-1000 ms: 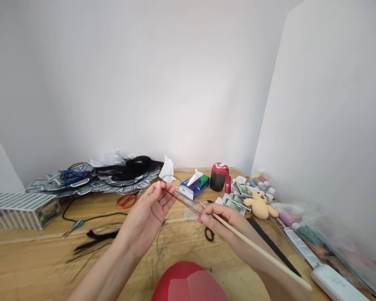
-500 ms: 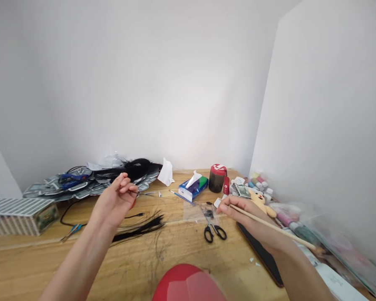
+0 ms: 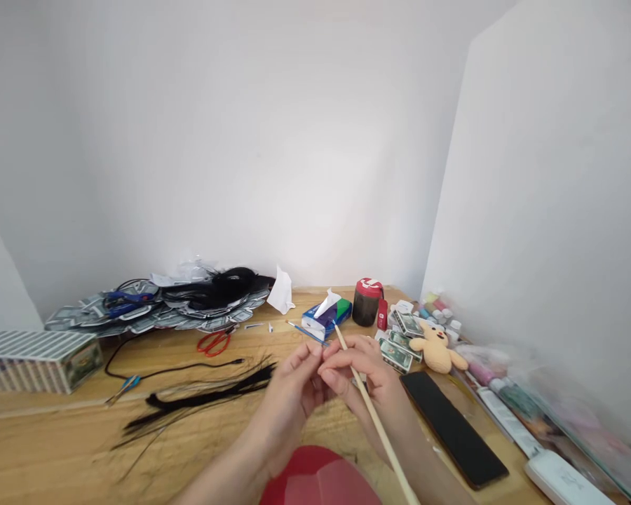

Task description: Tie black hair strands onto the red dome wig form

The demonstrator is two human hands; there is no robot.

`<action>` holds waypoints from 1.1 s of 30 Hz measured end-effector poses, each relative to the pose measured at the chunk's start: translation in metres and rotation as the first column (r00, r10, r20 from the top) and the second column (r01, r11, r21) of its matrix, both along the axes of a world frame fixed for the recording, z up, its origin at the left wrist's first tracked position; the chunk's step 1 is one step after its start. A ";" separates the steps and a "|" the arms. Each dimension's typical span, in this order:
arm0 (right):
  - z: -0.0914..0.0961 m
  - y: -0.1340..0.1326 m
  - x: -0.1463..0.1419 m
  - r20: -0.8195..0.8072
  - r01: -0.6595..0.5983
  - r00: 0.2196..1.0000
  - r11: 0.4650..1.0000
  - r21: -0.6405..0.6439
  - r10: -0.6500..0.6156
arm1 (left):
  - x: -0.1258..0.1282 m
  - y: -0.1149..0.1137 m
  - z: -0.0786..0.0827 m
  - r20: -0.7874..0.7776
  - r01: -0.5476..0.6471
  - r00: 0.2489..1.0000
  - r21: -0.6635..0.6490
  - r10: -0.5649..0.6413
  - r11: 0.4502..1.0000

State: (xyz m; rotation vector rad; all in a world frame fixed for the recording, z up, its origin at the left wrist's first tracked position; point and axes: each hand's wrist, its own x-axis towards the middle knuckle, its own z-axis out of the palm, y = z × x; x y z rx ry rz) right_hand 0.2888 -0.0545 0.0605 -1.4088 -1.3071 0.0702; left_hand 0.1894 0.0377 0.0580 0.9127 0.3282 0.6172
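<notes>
My right hand (image 3: 371, 375) is closed, with a long pale wooden stick (image 3: 372, 410) held across its fingers; the thin end points away from me. My left hand (image 3: 297, 386) is closed too, its fingertips pinched against those of my right hand. Whatever the left fingers hold is too small or hidden to make out. Below both hands rises a smooth, shiny red dome (image 3: 320, 480). A loose bundle of black hair strands (image 3: 205, 396) lies on the wooden table (image 3: 47, 442) left of my hands. The black-handled scissors are hidden behind my hands.
Red-handled scissors (image 3: 214, 344), a black cable (image 3: 189, 368) and a striped box (image 3: 36, 361) lie on the left. Behind them, more black hair (image 3: 226, 287) rests on silvery packets. A tissue pack (image 3: 326, 315), dark jar (image 3: 367, 303), bear doll (image 3: 436, 348) and phone (image 3: 455, 428) are ahead and right.
My left hand has moved right and down from above the hair strands to meet my right hand. The right hand has shifted left, and its stick now stands more steeply.
</notes>
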 end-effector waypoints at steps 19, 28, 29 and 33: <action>0.000 -0.002 0.038 -0.178 0.163 0.965 0.972 -0.169 -0.193 | -0.021 0.019 0.012 -0.345 0.167 0.928 0.723 0.140 0.671; 0.015 -0.022 0.015 0.395 0.187 0.908 0.978 -0.090 -0.137 | -0.021 0.019 0.009 -0.362 0.218 0.881 0.882 0.304 0.418; 0.015 -0.021 0.009 0.449 0.144 0.891 0.977 -0.160 -0.057 | -0.021 0.019 0.009 -0.366 0.231 0.887 0.881 0.283 0.414; 0.014 -0.016 0.000 0.473 0.137 0.880 0.938 -0.320 0.033 | -0.024 0.018 0.011 -0.386 0.277 0.899 0.868 0.209 0.412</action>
